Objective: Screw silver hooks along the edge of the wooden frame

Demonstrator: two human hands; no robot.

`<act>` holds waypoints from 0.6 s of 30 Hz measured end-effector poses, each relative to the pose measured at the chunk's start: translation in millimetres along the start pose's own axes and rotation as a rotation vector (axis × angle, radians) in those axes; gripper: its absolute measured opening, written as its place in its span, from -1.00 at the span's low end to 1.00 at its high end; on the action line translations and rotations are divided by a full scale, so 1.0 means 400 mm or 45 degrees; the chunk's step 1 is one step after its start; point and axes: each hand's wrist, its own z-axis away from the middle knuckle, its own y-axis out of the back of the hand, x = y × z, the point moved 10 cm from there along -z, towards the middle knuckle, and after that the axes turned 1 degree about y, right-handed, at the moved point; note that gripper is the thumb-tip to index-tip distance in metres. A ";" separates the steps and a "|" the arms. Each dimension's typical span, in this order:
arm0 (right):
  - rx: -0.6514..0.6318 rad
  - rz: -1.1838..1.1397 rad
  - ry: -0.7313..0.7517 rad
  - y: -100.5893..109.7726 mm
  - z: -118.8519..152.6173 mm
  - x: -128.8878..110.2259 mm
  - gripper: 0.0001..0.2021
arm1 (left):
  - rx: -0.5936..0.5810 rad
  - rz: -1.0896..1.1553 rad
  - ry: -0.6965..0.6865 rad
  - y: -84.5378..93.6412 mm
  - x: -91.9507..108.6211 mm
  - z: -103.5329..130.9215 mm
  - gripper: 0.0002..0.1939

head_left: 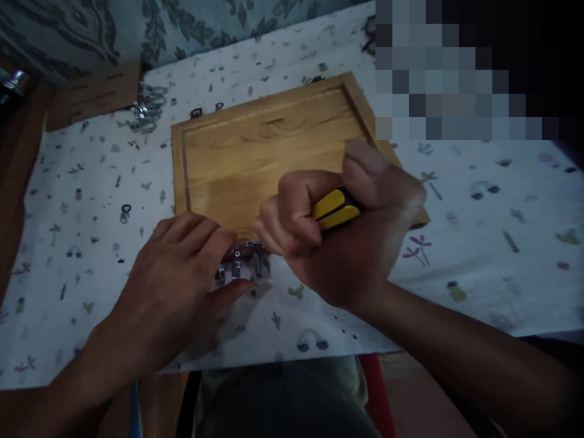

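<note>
A framed wooden panel (274, 152) lies flat on a patterned white cloth. At its near edge sits a metal hinge (236, 267). My left hand (182, 274) rests over the panel's near left corner, its fingers and thumb apart around the hinge. Above the near edge, my right hand (347, 225) is wrapped round a yellow and black tool handle (336, 208). The tool's far end is hidden behind the fingers. Whether the tool touches the hinge cannot be seen.
A pile of metal hinges (148, 109) lies at the back left beside a piece of cardboard (95, 94). A patterned wall or curtain (201, 24) stands behind the cloth-covered table (502, 261). The upper right is pixelated.
</note>
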 end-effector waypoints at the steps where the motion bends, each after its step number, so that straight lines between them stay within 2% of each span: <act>1: 0.004 -0.005 -0.007 0.001 -0.001 0.001 -0.30 | 0.015 0.032 -0.020 0.014 0.016 0.012 -0.76; 3: 0.002 -0.009 -0.009 0.001 -0.004 0.003 -0.30 | -0.019 0.220 -0.119 0.030 0.067 0.048 -0.83; 4: -0.005 -0.011 0.003 0.000 -0.005 0.001 -0.30 | -0.121 0.333 -0.086 0.016 0.079 0.068 -0.80; 6: -0.020 -0.021 0.043 -0.003 -0.008 -0.006 -0.29 | -0.292 0.535 -0.296 -0.008 0.154 0.113 -0.82; 9: -0.007 -0.025 0.007 -0.002 -0.012 -0.003 -0.26 | -0.371 0.567 -0.557 -0.032 0.224 0.148 -0.82; 11: 0.006 -0.019 -0.058 -0.001 -0.014 0.005 -0.24 | -0.342 0.504 -0.574 -0.040 0.229 0.138 -0.79; 14: -0.005 -0.019 -0.085 -0.005 -0.014 0.003 -0.25 | -0.287 0.483 -0.442 -0.033 0.200 0.103 -0.80; 16: -0.027 -0.024 -0.093 -0.010 -0.014 0.002 -0.26 | -0.188 0.484 -0.314 -0.014 0.166 0.081 -0.80; 18: -0.005 -0.026 -0.135 -0.007 -0.013 0.008 -0.24 | -0.019 0.405 -0.135 0.011 0.111 0.062 -0.83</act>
